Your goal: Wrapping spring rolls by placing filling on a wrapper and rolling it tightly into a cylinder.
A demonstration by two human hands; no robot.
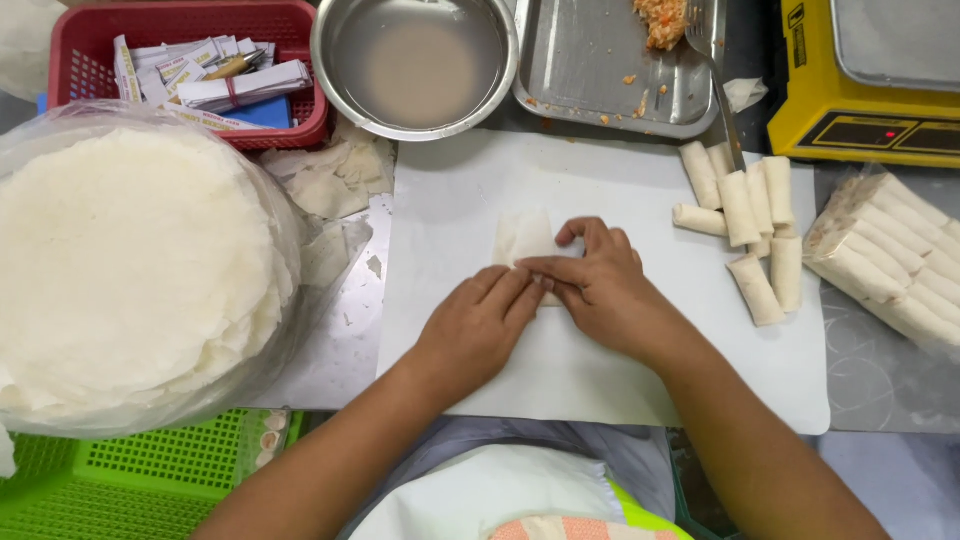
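Both my hands press on a thin pale wrapper (523, 236) lying on a white board (470, 180). My left hand (478, 328) lies flat with fingers on the wrapper's near edge. My right hand (598, 285) curls over the wrapper's right side, fingertips pinching the fold. The part under my hands is hidden. Several finished rolls (745, 215) lie loose on the board's right side.
A big stack of round wrappers in clear plastic (130, 260) fills the left. Behind are a red basket (290, 20) of paper strips, a metal bowl of cloudy liquid (415, 62), a steel tray with orange filling (600, 70), a yellow scale (860, 110), bagged rolls (890, 255), and a green crate (140, 480).
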